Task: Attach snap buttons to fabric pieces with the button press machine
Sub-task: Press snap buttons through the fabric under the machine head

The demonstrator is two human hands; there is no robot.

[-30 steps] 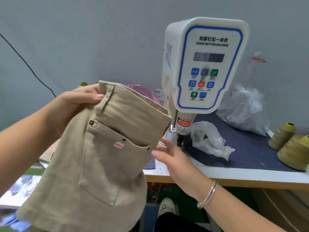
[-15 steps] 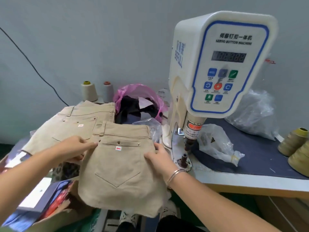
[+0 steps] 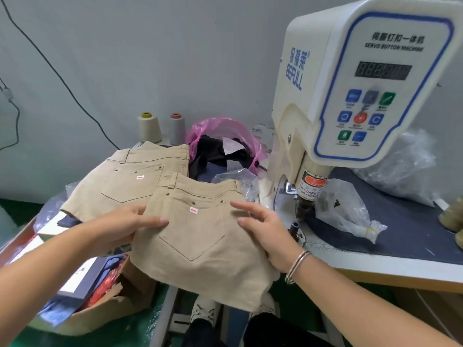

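A pink bag (image 3: 226,128) holds dark cloth scraps; two tan fabric pieces (image 3: 200,236) overlap beside the press machine (image 3: 350,96); left hand (image 3: 120,226) and right hand (image 3: 265,229) rest flat-fingered on the nearer piece.

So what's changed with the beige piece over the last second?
The beige piece went from held up in the air to lying flat, overlapping the stack left of the machine. The left hand let go of its waistband; both it and the right hand now rest open on it. The machine and bags are unchanged.
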